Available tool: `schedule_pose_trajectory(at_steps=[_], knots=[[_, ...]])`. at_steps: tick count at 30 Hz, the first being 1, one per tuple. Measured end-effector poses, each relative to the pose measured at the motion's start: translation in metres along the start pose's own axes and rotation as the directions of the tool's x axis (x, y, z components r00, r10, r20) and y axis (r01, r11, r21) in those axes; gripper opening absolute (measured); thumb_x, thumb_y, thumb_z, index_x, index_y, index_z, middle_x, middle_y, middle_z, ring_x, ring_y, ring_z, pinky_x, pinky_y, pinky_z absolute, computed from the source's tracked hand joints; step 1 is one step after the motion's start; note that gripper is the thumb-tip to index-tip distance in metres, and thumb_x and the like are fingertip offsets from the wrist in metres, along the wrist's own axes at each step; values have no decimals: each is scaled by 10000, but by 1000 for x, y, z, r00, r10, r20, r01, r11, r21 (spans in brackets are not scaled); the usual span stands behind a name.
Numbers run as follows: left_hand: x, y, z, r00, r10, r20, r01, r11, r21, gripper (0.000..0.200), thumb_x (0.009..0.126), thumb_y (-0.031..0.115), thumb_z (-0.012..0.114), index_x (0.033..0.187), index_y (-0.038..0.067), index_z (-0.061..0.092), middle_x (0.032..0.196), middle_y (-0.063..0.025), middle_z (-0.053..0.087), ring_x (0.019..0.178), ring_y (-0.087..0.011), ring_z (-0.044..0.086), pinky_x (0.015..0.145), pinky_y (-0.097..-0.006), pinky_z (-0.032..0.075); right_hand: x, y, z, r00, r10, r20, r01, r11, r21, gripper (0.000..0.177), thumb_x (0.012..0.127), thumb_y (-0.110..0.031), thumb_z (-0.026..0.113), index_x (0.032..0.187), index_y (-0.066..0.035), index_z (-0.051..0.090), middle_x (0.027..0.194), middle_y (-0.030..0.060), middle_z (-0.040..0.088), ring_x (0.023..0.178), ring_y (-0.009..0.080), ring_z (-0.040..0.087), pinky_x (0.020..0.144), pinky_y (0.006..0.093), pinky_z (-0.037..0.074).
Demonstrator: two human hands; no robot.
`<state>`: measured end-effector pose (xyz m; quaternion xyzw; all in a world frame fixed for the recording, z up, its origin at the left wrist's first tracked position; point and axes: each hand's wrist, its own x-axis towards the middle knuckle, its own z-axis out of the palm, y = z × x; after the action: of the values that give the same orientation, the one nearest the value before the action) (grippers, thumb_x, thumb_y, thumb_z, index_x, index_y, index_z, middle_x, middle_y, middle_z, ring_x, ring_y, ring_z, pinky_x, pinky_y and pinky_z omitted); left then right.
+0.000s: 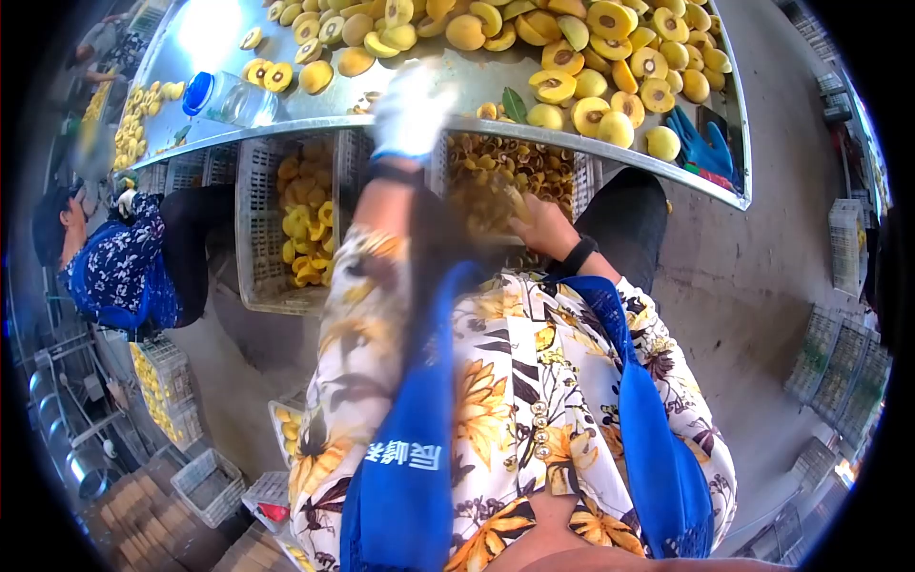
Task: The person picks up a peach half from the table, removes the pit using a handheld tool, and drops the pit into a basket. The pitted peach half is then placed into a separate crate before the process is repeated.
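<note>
My left hand [415, 110], in a white glove with a blue cuff, is over the near edge of the metal table [334, 124]. It is smeared by motion, so its fingers do not show. My right hand [547, 229], bare with a dark band at the wrist, is below the table edge. Its fingers are closed round a blurred, yellowish thing [518, 204] that I cannot make out. Under it stands a crate of brown fruit pieces or stones [510, 162]. Halved yellow peaches [553, 86] and whole ones are heaped on the table.
A blue-capped plastic bottle [233, 100] lies on the table at the left. Blue gloves [701, 143] are at its right corner. A crate [250, 224] of yellow peach halves stands below the table. At the left sits another person [133, 253]. Stacked crates [839, 357] stand at the right.
</note>
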<state>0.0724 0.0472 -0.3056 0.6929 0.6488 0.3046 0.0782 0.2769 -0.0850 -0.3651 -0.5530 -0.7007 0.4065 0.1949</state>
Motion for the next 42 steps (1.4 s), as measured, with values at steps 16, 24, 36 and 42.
schedule_pose_trajectory(at_steps=[16,24,36,42], knots=[[55,77,94,972,-64,228,134,942,-307,237,725,163,600,940,103,678,957,-124,656,902,-268,625,823,-338,488,-1,11,-48,884,244,-399,-44,893,447,222,831,-114,583,1005,16,540,672,61,610,550,105,570,501,236,443],[55,107,80,773,59,631,-114,992,47,490,754,402,627,1138,102,572,1133,-146,594,1062,-276,564,917,-378,441,37,-22,-80,855,161,-494,107,875,471,229,837,-140,566,999,16,525,650,64,614,419,82,469,401,233,375],[21,113,24,860,134,492,302,643,-704,342,674,15,591,1015,-2,611,1015,-113,631,931,-195,595,823,-277,469,5,-1,-93,836,349,-423,7,764,645,257,903,-215,514,1052,-5,505,617,75,581,345,77,409,319,216,319],[-38,69,17,890,216,402,327,313,-892,337,670,-114,437,933,-9,621,1100,-108,569,972,-175,562,859,-254,455,39,-7,-62,944,54,-326,189,720,667,314,930,-339,478,1076,-73,557,655,11,523,375,64,362,346,220,302]])
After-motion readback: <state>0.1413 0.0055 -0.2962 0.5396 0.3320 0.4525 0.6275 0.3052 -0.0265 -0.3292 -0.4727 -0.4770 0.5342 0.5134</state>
